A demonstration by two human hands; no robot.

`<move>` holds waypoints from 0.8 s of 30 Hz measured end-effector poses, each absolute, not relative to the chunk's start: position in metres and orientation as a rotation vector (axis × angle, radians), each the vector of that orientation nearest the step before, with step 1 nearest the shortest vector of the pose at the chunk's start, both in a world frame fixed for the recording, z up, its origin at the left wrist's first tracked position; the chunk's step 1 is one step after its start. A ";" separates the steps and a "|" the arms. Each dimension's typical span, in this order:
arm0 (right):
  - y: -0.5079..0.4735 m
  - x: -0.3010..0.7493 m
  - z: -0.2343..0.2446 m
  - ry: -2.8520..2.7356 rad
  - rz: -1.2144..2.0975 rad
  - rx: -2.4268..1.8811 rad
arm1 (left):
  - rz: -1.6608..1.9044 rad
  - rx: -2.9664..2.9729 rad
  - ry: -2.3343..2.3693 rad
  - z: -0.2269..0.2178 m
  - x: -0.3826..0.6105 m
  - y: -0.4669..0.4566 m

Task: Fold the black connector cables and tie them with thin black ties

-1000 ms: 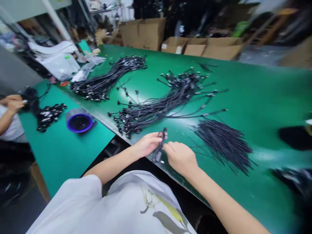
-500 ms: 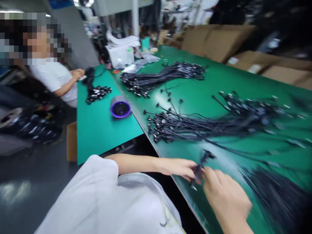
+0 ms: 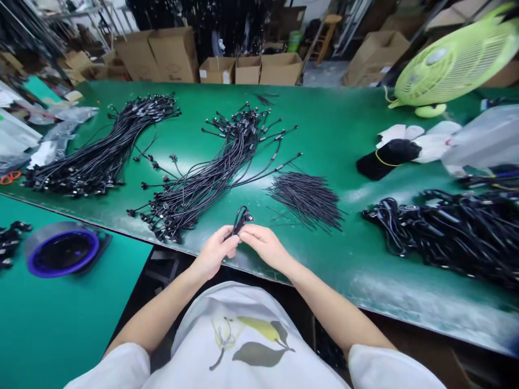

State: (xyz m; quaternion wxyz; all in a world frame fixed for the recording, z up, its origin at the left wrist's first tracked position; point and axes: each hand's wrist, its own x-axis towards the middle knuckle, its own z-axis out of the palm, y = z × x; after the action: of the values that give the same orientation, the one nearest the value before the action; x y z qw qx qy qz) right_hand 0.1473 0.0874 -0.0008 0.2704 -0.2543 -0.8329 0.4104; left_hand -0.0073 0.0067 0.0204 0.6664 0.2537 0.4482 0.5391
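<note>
A short black cable folded into a loop (image 3: 241, 219) is held just above the near edge of the green counter (image 3: 344, 129), pinched by the closed fingers of the left hand (image 3: 214, 253) and right hand (image 3: 265, 247). Were the pinch eased, the loop could spring open or be dropped over that edge.

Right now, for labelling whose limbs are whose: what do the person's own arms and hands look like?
The left hand and right hand are bare, with no rings or watch visible. Both forearms are uncovered up to short white sleeves of a T-shirt printed with a yellow fruit and grey-green leaves.
</note>
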 end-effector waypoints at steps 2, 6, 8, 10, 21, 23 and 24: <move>0.092 0.153 -0.002 -1.921 1.386 -0.689 | 1.190 0.582 0.988 0.021 -0.005 0.007; 0.097 0.151 0.011 -1.257 1.766 -0.559 | 0.964 0.519 0.868 0.020 0.002 0.007; 0.096 0.145 0.021 -1.066 1.932 -0.498 | 0.895 0.505 0.838 0.020 0.009 0.008; 0.093 0.138 0.029 -0.908 1.972 -0.498 | 0.922 0.540 0.877 0.019 0.019 0.007; 0.078 0.129 0.009 -0.846 1.836 -0.492 | 1.174 0.298 1.144 -0.018 0.047 0.009; 0.077 0.131 0.007 -0.898 1.848 -0.491 | 1.057 0.281 1.108 -0.025 0.046 0.013; 0.077 0.133 0.007 -0.895 1.852 -0.496 | 0.997 0.278 1.089 -0.027 0.046 0.014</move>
State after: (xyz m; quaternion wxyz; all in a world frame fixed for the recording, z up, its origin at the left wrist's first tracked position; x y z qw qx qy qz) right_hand 0.1333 0.0772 0.0066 0.4907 -0.2042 -0.3687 0.7626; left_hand 0.0460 0.0142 -0.0267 0.7308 0.1262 0.4949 0.4528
